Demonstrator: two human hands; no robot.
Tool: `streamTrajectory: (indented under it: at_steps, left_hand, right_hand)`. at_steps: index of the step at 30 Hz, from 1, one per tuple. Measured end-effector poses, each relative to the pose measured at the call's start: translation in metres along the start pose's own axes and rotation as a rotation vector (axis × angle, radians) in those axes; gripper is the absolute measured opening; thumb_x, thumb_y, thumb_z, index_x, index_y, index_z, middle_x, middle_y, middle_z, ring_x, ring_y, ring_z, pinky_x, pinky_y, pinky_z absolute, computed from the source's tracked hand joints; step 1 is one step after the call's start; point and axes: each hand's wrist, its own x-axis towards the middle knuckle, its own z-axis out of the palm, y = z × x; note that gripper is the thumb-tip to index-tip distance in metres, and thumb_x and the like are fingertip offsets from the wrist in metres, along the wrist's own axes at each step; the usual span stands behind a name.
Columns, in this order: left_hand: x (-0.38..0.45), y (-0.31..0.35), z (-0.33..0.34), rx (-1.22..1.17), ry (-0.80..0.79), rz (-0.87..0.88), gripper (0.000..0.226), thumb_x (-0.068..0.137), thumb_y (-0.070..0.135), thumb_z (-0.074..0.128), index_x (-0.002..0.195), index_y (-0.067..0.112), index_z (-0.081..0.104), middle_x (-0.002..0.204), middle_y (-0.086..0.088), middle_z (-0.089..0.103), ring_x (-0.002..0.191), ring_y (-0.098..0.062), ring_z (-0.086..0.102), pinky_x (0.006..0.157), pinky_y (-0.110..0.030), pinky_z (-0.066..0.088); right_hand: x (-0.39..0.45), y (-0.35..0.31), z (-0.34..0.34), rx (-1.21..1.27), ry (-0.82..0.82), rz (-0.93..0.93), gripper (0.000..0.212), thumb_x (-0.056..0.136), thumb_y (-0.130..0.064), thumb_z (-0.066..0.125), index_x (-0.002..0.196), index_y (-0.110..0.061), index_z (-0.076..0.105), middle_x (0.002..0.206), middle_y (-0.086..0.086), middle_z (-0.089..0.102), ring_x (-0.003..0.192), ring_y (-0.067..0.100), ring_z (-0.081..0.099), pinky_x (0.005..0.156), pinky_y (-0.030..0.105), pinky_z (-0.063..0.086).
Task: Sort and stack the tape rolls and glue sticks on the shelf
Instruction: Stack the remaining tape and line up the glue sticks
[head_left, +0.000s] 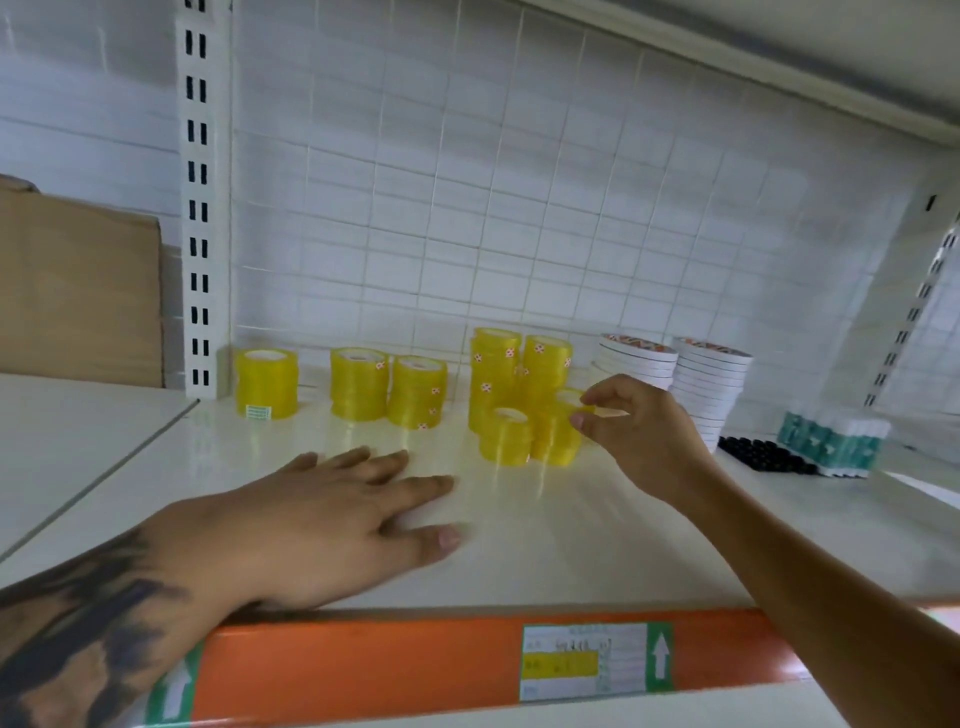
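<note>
Right hand (631, 431) is raised at the front yellow stack (558, 434), thumb and forefinger pinched on the rim of its top roll (574, 402). Whether the roll is seated or just lifted: cannot tell, some blur.

Left hand (337, 514) lies flat on the shelf (571, 545), fingers straight and spread, holding nothing. It sits well left of and nearer the camera than the stacks.

Yellow tape layout, left to right along the back: a lone stack (266, 383), a touching pair (387, 387), then a cluster of tall stacks (519, 374) with a short stack (506, 435) just in front, beside the one being handled. All rolls lie flat, axes vertical.

White rolls (675, 379) stand in two stacks behind the right hand. Glue sticks (831, 441) lie bundled at far right, near some black caps (763, 454).

Judgement: the right hand is nearer; the next placement is straight down onto a stack, with roll axis kept vertical and centred, or the column may tip.
</note>
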Motion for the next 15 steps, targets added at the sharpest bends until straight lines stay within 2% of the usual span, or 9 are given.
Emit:
streamTrajectory:
  at_steps: [2, 5, 7, 12, 15]
  left_hand:
    - [0.001, 0.001, 0.000, 0.010, 0.005, 0.009, 0.083, 0.067, 0.096, 0.001, 0.146, 0.071, -0.008, 0.169, 0.018, -0.010, 0.157, -0.010, -0.009, 0.127, -0.043, -0.001]
    - [0.001, 0.002, 0.002, 0.006, 0.022, 0.019, 0.088, 0.065, 0.095, -0.001, 0.149, 0.068, -0.007, 0.170, 0.017, -0.007, 0.157, -0.011, -0.006, 0.127, -0.044, 0.004]
    - [0.001, 0.002, 0.003, 0.014, 0.028, 0.020, 0.090, 0.065, 0.096, -0.001, 0.150, 0.066, -0.005, 0.170, 0.015, -0.005, 0.158, -0.011, -0.003, 0.127, -0.045, 0.006]
    - [0.006, -0.003, 0.004, -0.001, 0.045, 0.018, 0.095, 0.064, 0.099, -0.002, 0.152, 0.064, 0.001, 0.171, 0.013, 0.003, 0.158, -0.011, 0.003, 0.126, -0.048, 0.011]
    - [0.003, -0.001, 0.004, -0.033, 0.070, 0.021, 0.097, 0.065, 0.101, 0.005, 0.153, 0.062, 0.011, 0.170, 0.013, 0.011, 0.157, -0.010, 0.009, 0.126, -0.047, 0.014]
  right_hand:
    - [0.004, 0.004, 0.002, -0.011, -0.017, -0.009, 0.019, 0.084, -0.046, 0.079, 0.096, -0.037, 0.069, 0.108, -0.017, 0.070, 0.083, -0.002, 0.063, 0.069, 0.025, 0.047]
    - [0.008, 0.010, 0.005, 0.013, -0.031, 0.006, 0.021, 0.083, -0.052, 0.078, 0.096, -0.041, 0.067, 0.111, -0.015, 0.072, 0.086, 0.014, 0.067, 0.079, 0.039, 0.058]
    - [0.009, 0.013, 0.008, 0.023, -0.052, 0.017, 0.022, 0.084, -0.053, 0.076, 0.099, -0.042, 0.065, 0.109, -0.014, 0.072, 0.092, 0.017, 0.068, 0.082, 0.044, 0.060]
    - [0.005, 0.005, 0.009, 0.012, -0.107, 0.009, 0.029, 0.086, -0.052, 0.075, 0.105, -0.039, 0.058, 0.111, -0.010, 0.071, 0.087, 0.020, 0.067, 0.073, 0.036, 0.054]
    - [-0.006, 0.000, 0.005, -0.011, -0.112, 0.015, 0.036, 0.088, -0.051, 0.073, 0.118, -0.042, 0.055, 0.125, -0.005, 0.068, 0.104, 0.022, 0.065, 0.087, 0.039, 0.055]
